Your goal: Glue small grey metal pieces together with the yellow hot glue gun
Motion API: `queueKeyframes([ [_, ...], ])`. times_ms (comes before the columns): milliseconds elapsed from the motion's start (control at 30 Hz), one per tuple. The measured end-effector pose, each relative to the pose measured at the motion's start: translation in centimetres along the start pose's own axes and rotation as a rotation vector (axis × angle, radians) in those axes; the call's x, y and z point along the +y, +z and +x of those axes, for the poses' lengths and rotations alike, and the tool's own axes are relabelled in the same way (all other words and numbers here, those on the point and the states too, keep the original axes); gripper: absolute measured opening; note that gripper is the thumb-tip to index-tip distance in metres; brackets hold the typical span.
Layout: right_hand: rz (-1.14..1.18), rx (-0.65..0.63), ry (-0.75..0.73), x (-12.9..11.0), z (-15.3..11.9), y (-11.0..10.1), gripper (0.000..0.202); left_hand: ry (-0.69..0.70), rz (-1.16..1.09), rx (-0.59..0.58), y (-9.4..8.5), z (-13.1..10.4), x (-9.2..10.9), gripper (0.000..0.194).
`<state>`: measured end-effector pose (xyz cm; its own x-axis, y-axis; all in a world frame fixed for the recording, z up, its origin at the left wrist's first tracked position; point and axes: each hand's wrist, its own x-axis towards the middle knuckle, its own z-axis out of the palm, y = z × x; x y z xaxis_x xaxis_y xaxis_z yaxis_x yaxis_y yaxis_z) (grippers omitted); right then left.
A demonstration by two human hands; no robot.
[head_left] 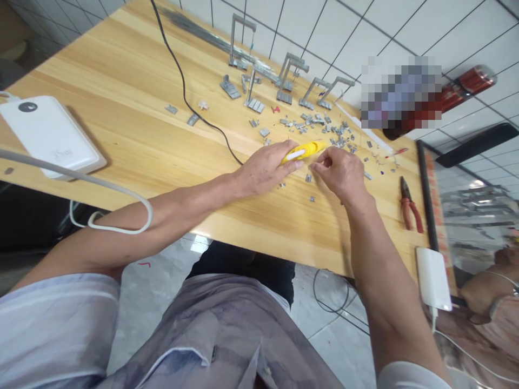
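My left hand (270, 166) is wrapped round a slim yellow hand tool (310, 149) with a white strip along its side; its exact kind does not show. The tool points right, toward my right hand (343, 168). My right thumb and forefinger are pinched together just beside the tool's tip, and whatever they hold is too small to make out. Below the hands lie small grey metal pieces (308, 178). A cluster of similar small metal parts (324, 125) spreads just behind them. A black cable (183, 86) runs across the wooden table (121, 92) to my left wrist.
Grey angled metal brackets (254, 104) stand along the back, near thin metal rods (203, 35). Red-handled pliers (410, 208) lie at the right. White power banks (54, 135) sit at both ends, a white cable (121, 229) over my left forearm. Another person (490, 313) is at the right.
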<state>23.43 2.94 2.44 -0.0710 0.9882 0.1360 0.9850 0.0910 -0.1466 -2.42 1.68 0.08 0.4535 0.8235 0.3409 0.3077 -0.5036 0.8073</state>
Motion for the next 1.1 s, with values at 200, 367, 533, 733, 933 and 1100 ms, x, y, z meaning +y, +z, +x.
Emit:
queueKeyframes([
  [200,-0.044,0.017,-0.070,0.3,0.3,0.5,0.003,0.008,0.033,0.009,0.1,0.0,-0.1,0.039],
  [367,0.010,0.071,-0.032,0.4,0.9,0.2,0.007,0.031,0.022,0.044,0.2,0.0,-0.1,0.042],
  [533,-0.004,0.009,-0.058,-0.6,0.4,0.8,0.009,0.042,-0.007,0.070,0.0,0.0,-0.2,0.039],
  [733,-0.029,-0.006,-0.085,-1.5,0.4,0.8,0.006,0.058,-0.050,0.064,0.2,0.1,-0.3,0.025],
  [933,-0.023,-0.042,-0.131,-2.5,0.4,0.5,0.009,0.069,-0.091,0.077,0.2,0.1,-0.2,0.025],
  [1100,-0.039,-0.060,-0.132,-2.9,0.3,0.8,0.007,0.073,-0.090,0.077,0.1,0.1,-0.3,0.029],
])
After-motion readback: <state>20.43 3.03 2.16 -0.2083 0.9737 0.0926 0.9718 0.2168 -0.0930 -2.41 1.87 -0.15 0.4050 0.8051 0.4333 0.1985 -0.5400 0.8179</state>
